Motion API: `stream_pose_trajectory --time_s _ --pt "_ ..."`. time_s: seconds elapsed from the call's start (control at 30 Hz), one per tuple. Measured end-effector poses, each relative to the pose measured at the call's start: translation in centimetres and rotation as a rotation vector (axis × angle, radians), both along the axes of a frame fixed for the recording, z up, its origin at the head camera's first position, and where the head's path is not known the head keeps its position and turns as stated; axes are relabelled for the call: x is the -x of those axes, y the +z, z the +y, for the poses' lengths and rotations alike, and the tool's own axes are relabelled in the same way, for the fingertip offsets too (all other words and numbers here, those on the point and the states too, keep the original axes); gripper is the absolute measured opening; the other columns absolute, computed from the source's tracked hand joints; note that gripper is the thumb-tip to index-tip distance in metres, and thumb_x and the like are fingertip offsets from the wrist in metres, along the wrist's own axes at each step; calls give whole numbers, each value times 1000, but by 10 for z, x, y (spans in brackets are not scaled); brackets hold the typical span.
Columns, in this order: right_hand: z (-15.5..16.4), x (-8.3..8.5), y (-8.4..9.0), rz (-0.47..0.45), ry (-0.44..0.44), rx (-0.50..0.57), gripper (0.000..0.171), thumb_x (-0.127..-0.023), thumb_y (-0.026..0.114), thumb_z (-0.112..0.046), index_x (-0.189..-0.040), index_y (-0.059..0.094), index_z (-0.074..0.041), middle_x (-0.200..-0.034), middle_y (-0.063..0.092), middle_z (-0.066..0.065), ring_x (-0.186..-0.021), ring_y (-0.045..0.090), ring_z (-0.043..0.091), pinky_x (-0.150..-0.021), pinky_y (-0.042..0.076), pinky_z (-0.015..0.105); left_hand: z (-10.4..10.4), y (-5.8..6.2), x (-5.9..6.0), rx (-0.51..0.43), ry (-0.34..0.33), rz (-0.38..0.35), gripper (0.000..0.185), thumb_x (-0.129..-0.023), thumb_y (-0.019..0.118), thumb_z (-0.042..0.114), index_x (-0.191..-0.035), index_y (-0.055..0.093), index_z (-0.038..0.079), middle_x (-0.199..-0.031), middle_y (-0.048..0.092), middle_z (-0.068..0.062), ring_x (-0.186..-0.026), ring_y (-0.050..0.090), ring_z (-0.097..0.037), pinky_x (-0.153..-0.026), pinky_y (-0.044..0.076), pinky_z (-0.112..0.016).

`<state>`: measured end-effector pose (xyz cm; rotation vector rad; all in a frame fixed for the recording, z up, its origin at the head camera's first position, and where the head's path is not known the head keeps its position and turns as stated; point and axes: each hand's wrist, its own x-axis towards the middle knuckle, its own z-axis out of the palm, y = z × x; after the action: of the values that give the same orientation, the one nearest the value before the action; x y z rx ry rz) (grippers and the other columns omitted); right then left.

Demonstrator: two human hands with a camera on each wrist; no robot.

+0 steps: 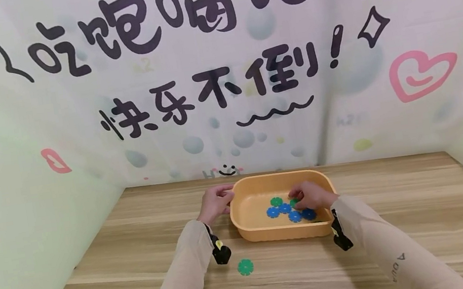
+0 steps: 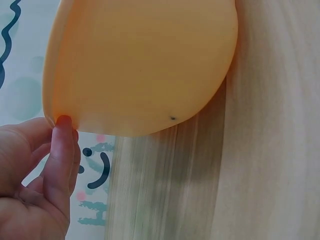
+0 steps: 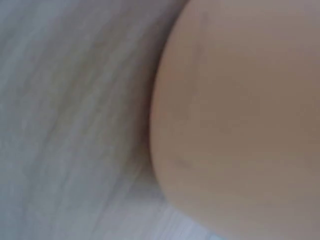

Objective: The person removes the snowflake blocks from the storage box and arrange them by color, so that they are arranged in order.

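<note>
right wrist view blurred, tub [image 3: 235, 115] cropped

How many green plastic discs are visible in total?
3: one green disc lies on the table, one in the tub, one at the right hand. Others may be hidden beneath it.

You're working on a matt wood-grain tabletop [image 1: 404, 218]; the orange tub [image 1: 267, 231] by your left hand [image 1: 215, 204] looks like smooth plastic, as do the blue and green discs [image 1: 283, 209] inside.
</note>
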<state>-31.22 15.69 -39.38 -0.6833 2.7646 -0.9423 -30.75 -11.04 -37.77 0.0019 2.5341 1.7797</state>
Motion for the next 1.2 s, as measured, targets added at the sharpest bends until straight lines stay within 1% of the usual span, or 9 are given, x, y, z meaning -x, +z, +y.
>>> stream_pose_trajectory --time_s 0.27,0.47,0.53,0.7,0.87,0.97,1.07,1.17,1.2 --pt "0 2 -1 -16 -42 -39 23 -74 68 -1 -96 64 6 -83 62 9 -74 53 18 -74 50 35 0 1 -1 12 3 -11 29 -85 57 8 -114 60 5 -90 59 -16 -75 61 -27 -56 54 -32" --pt "-1 2 0 -44 -109 -34 11 -73 70 -2 -82 65 1 -74 60 5 -65 50 16 -63 50 29 -1 1 -1 22 8 -16 29 -85 57 9 -115 59 5 -91 59 -15 -74 60 -24 -56 54 -31" --pt "-2 1 -1 -58 -128 -34 10 -73 69 -2 -82 65 0 -74 59 4 -64 50 15 -63 50 28 -1 0 0 21 10 -22 30 -85 58 9 -115 59 6 -90 58 -14 -74 60 -23 -56 54 -31" --pt "-3 0 -2 -60 -134 -37 20 -73 70 -3 -91 65 3 -80 61 7 -68 52 17 -68 52 32 -2 -3 0 20 11 -27 30 -86 57 9 -115 58 5 -88 58 -12 -75 60 -25 -54 53 -28" --pt "-3 -1 -2 -53 -124 -28 24 -72 70 -2 -94 64 5 -83 61 9 -72 53 18 -71 51 34 -2 -4 -1 6 17 -21 29 -85 57 7 -114 59 4 -91 59 -15 -77 60 -27 -52 53 -27" --pt "-3 -2 -2 -53 -122 -12 23 -72 70 -2 -92 64 5 -81 61 8 -71 53 17 -69 51 33 -2 -3 -1 -6 8 -1 28 -85 57 6 -112 60 3 -88 59 -14 -74 61 -25 -52 53 -29" --pt "-1 -3 0 -46 -122 16 20 -71 71 -1 -89 64 3 -78 59 6 -69 51 16 -66 50 31 -1 -2 -2 -13 9 -4 27 -85 57 6 -111 60 3 -88 59 -14 -74 61 -25 -54 54 -30" --pt "1 -2 1 -21 -93 33 17 -72 69 0 -88 63 3 -78 58 6 -70 51 17 -66 49 31 0 -1 -1 -8 9 -5 28 -85 57 6 -113 60 3 -90 59 -16 -76 61 -27 -52 53 -28" --pt "2 -2 2 -9 -81 37 16 -72 68 1 -87 63 3 -78 59 7 -71 51 17 -66 49 31 1 0 -1 -3 17 -20 29 -85 57 7 -114 59 4 -92 59 -17 -78 60 -28 -53 53 -28"
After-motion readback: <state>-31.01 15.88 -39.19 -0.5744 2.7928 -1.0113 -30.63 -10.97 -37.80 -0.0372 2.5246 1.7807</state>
